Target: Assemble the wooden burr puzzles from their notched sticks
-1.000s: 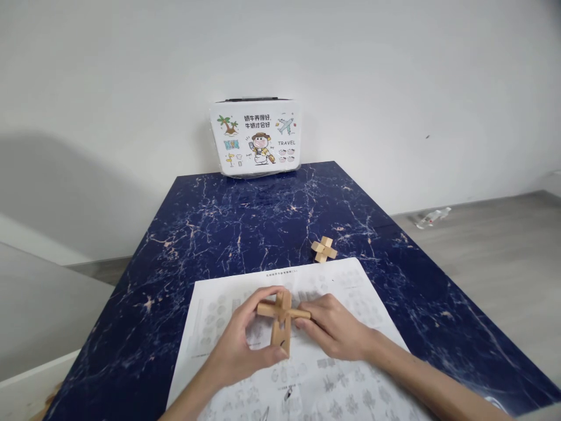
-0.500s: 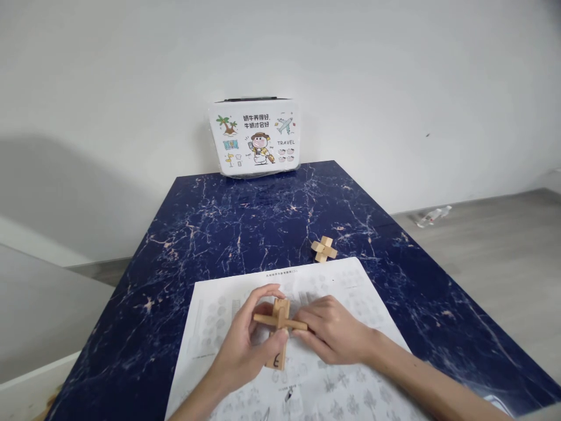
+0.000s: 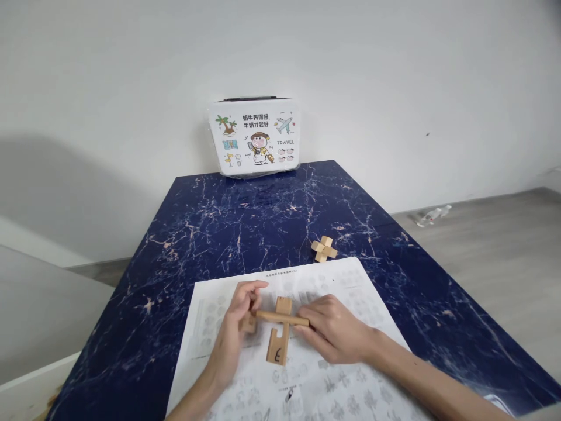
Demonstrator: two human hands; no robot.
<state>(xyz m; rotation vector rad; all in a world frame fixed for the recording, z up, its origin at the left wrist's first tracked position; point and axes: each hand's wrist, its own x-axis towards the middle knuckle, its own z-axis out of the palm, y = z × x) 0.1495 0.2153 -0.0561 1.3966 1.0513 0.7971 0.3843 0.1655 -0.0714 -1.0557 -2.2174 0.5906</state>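
Observation:
My right hand point(image 3: 331, 327) pinches the end of a flat wooden puzzle piece point(image 3: 280, 317) that lies crosswise, seen nearly edge-on. Across it runs a notched wooden piece point(image 3: 277, 351) with a black mark like a 3 on its lower end and a cut-out in its left side. My left hand point(image 3: 234, 327), fingers curled, has another wooden block point(image 3: 249, 323) in it, partly covered by the fingers. That block is by the left end of the crosswise piece; whether they touch I cannot tell. Under both hands lies a printed paper sheet point(image 3: 210, 351).
Beyond the sheet's top edge sits an assembled wooden burr puzzle point(image 3: 324, 249) on the blue marbled table point(image 3: 245, 234). A white cartoon-printed case point(image 3: 258, 140) stands at the far end against the wall. A clear plastic bottle point(image 3: 433, 216) lies on the floor at right.
My left hand has moved left, away from the crossed pieces, with a wooden block in it. The notch in the marked piece now shows. My right hand has hardly moved.

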